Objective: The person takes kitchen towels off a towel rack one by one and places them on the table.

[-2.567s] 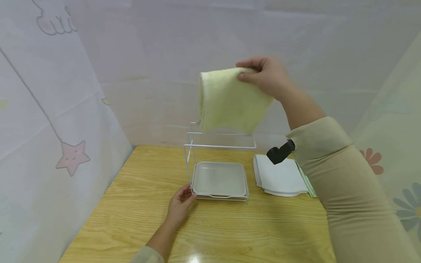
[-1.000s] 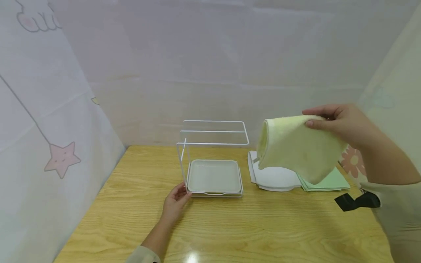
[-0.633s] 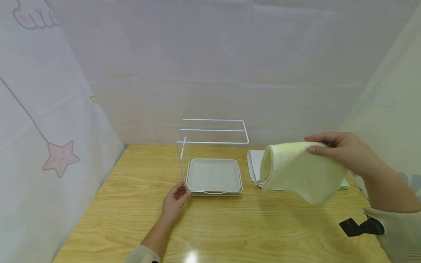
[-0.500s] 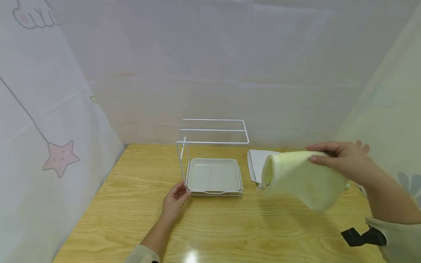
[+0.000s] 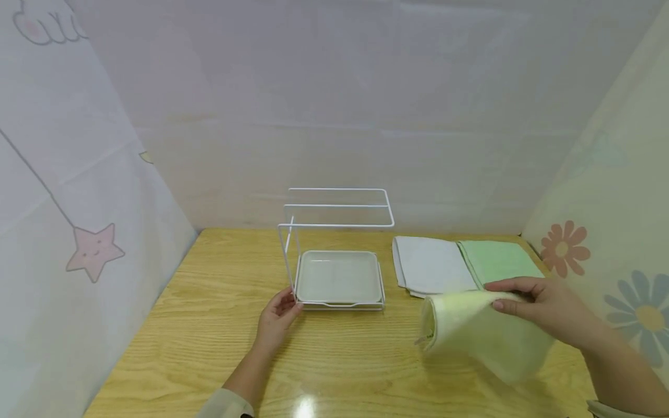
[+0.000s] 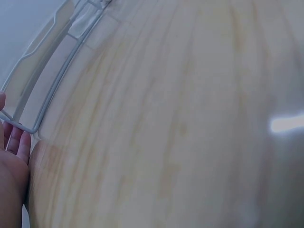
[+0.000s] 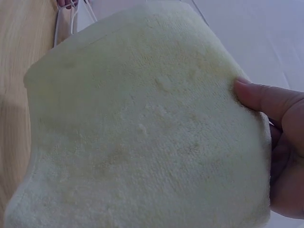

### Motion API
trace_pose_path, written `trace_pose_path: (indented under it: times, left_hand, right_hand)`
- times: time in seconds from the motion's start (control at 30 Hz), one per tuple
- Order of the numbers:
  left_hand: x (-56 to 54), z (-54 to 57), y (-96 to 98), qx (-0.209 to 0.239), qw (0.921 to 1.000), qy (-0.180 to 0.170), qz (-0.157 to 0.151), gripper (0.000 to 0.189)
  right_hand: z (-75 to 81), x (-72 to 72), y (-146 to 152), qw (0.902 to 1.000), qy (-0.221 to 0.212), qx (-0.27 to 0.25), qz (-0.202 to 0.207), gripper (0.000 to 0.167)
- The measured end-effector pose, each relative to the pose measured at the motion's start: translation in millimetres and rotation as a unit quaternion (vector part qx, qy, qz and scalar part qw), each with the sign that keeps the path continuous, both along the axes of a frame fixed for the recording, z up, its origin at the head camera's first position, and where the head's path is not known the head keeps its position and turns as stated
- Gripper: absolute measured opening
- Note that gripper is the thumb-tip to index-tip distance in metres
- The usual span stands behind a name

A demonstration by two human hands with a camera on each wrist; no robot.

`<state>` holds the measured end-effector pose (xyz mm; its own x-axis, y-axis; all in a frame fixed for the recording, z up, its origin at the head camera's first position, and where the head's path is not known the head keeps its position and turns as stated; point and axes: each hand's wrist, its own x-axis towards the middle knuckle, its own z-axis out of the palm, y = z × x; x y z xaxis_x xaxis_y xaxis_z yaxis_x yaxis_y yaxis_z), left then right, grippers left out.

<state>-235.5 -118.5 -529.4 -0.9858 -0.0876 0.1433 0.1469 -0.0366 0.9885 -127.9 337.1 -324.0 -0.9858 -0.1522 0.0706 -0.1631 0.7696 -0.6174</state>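
Note:
A folded pale yellow towel [image 5: 486, 331] hangs from my right hand [image 5: 549, 307], which pinches its top fold between thumb and fingers. Its lower edge hangs just over the front right of the table, and I cannot tell whether it touches. In the right wrist view the plush towel [image 7: 142, 123] fills most of the picture, with the thumb [image 7: 261, 97] on its near face. My left hand [image 5: 279, 319] grips the front left corner of a white wire rack [image 5: 340, 224]. A shallow light grey tray [image 5: 340, 276] sits in the rack's base.
Behind the yellow towel, a folded white towel [image 5: 434, 264] and a folded light green towel [image 5: 499, 261] lie side by side on the wooden table [image 5: 230, 267]. Printed cloth walls [image 5: 334, 116] enclose the table at the back and sides.
My right hand has carried the yellow towel from above the rack to the right, then down and nearer, uncovering the white and green towels. The left hand stays at the rack's corner.

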Motion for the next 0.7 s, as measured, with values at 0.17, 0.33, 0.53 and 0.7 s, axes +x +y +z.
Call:
trace_pose_path:
  times: [0.17, 0.33, 0.53, 0.7]
  left_hand:
    - [0.7, 2.9, 0.5, -0.005, 1.0, -0.007, 0.0, 0.048]
    - [0.5, 3.3, 0.4, -0.012, 0.9999, -0.003, 0.005, 0.048]
    - [-3.2, 1.0, -1.0, -0.012, 0.9997, -0.02, 0.003, 0.048]
    - [-4.5, -1.4, -1.8, -0.005, 0.9997, -0.025, 0.001, 0.048]
  right_hand:
    - [-18.2, 11.4, -5.0, 0.9994, -0.006, -0.025, 0.021, 0.027]
    - [-35.0, 14.7, -5.5, 0.9931, -0.013, -0.078, 0.087, 0.028]
    - [-46.8, 2.0, -12.2, 0.9949, -0.063, -0.039, 0.068, 0.033]
    - [-57.6, -19.9, -10.7, 0.9951, -0.085, -0.018, 0.046, 0.039]
